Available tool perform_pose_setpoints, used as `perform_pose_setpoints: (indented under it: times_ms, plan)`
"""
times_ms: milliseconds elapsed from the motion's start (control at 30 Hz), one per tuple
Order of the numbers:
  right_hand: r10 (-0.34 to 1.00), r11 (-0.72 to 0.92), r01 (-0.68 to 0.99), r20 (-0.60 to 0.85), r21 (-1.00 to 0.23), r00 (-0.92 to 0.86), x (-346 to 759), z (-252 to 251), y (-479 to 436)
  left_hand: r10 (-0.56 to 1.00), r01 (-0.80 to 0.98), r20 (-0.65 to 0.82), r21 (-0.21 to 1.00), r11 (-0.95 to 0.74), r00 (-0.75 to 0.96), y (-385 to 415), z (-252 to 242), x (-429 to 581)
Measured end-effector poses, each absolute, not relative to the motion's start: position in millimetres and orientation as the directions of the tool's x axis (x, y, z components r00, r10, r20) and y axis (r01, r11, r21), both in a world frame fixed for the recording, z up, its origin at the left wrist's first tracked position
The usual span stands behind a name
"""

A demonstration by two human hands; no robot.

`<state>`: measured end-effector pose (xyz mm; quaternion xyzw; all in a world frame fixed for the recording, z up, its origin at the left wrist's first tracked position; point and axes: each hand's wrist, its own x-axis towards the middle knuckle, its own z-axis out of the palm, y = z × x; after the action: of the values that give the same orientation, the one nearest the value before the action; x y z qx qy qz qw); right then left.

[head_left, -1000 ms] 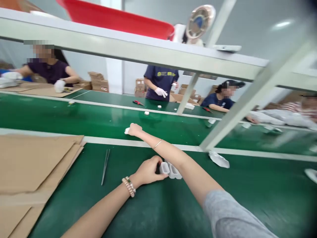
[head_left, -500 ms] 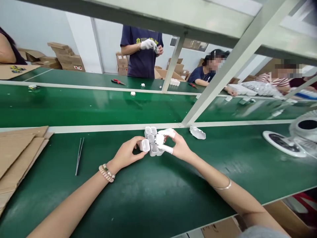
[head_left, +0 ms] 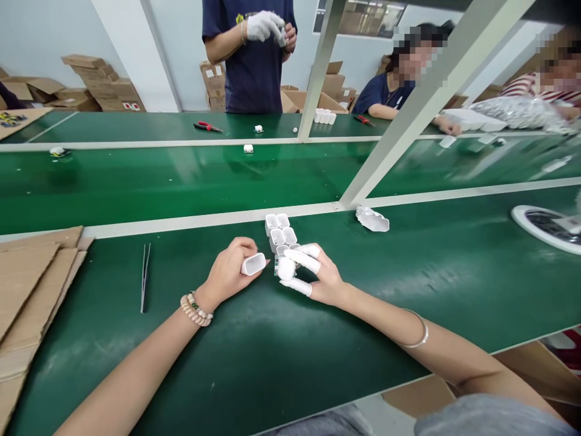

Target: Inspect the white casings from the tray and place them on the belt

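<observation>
My left hand [head_left: 230,270] is closed around a white plastic cup [head_left: 253,264], whose open end faces up and toward me. Just to its right, my right hand [head_left: 318,275], with white covers on its fingers, pinches a round white part [head_left: 286,268] with a bit of green circuit board at its edge. Behind the right fingertips stand several white cups [head_left: 282,236] in a close group on the green table [head_left: 254,363]; the nearest ones are partly hidden by the fingers and the held part.
Tweezers [head_left: 144,278] lie left of my left hand, near cardboard sheets [head_left: 34,284]. Behind the cups are a crumpled white piece [head_left: 373,219] and a slanted metal post [head_left: 399,124]. A white fan [head_left: 549,227] is at the right. Across the belt, a gloved person [head_left: 254,66] stands.
The left hand has drawn the cup away from the group and tilted it. My right hand has brought the round part down, nearer to me and off the cups. The camera view has shifted.
</observation>
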<state>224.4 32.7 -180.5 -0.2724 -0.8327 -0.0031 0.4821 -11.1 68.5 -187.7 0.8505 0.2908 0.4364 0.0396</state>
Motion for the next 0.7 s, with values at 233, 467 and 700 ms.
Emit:
perform_pose_setpoints:
  times_ms: [233, 467, 700]
  plan:
    - [0.456, 0.813, 0.53, 0.83, -0.241, -0.321, 209.4, -181.1, 21.5, 0.442, 0.459, 0.703, 0.182, -0.869, 0.557, 63.5, -186.7, -5.9]
    - [0.507, 0.783, 0.561, 0.798, -0.269, -0.325, 206.5, -180.8, 16.5, 0.416, 0.47, 0.706, 0.132, -0.873, 0.573, 57.0, -180.3, -0.2]
    - [0.505, 0.783, 0.566, 0.796, -0.258, -0.335, 205.5, -182.3, 16.4, 0.397, 0.503, 0.69, 0.055, -0.863, 0.605, 56.3, -176.3, 1.6]
